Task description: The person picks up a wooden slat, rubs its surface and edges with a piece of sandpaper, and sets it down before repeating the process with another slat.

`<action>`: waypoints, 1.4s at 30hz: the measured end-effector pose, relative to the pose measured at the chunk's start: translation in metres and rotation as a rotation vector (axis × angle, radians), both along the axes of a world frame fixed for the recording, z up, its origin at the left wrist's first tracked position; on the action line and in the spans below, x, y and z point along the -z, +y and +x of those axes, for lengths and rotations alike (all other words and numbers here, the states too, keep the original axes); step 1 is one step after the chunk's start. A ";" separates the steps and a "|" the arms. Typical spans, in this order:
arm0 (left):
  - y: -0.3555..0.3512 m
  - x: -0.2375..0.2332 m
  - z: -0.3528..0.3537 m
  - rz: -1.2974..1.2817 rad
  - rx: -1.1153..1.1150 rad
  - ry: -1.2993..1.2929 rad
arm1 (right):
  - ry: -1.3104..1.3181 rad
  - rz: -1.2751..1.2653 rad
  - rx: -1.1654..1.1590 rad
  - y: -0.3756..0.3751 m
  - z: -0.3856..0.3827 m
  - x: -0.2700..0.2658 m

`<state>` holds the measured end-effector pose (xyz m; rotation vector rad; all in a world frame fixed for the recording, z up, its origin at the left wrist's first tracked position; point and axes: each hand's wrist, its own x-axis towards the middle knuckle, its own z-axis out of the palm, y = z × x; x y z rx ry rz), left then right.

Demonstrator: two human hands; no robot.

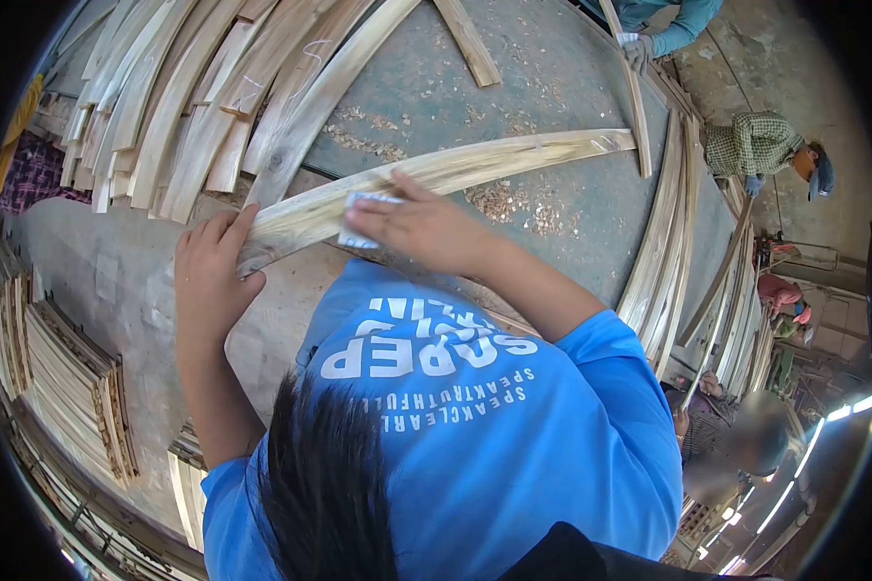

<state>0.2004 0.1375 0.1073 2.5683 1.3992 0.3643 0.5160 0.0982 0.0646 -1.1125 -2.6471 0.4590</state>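
Note:
A long, slightly curved wooden plank [436, 176] lies across the work table in front of me, with darker streaks along its grain. My left hand [215, 266] is closed round its near left end, fingers over the upper edge and thumb at the lower side. In my right hand [412, 225] is a folded piece of what looks like sandpaper [366, 215], its white back marked in blue. The hand presses it flat on the plank's face, right of my left hand, and is slightly blurred.
Stacked planks [179, 107] fill the table's far left, with a short strip [467, 44] near the top. Wood shavings [513, 205] litter the green tabletop [581, 232]. More boards [664, 242] lean along the right edge. A gloved co-worker's hand [638, 50] holds another strip; other people work at right.

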 end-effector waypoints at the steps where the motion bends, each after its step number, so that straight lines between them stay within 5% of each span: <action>1: -0.001 0.000 0.000 0.007 0.002 0.003 | -0.001 -0.002 -0.006 0.002 0.002 0.001; 4: -0.003 0.000 -0.004 0.001 -0.001 0.008 | -0.048 0.031 0.109 0.011 0.029 0.011; 11: -0.002 -0.001 -0.002 0.042 0.020 -0.008 | 0.047 -0.051 -0.071 0.010 0.009 0.000; 29: -0.009 0.029 0.004 -0.035 0.011 -0.011 | -0.060 -0.114 -0.070 -0.011 0.005 0.001; 31: -0.010 0.030 0.002 -0.078 0.010 0.011 | -0.117 -0.066 0.039 -0.007 0.031 0.012; 34: -0.014 0.027 -0.012 -0.119 -0.019 0.047 | -0.303 -0.036 0.609 -0.012 0.126 0.035; 36: -0.013 0.028 -0.031 -0.116 -0.101 0.107 | -0.246 0.040 1.027 -0.034 0.175 0.050; 39: -0.017 0.052 -0.086 -0.053 -0.214 0.274 | -0.029 0.173 1.320 -0.051 0.190 0.080; 42: -0.021 0.089 -0.151 -0.064 -0.361 0.485 | -0.213 0.087 1.177 -0.052 0.133 0.099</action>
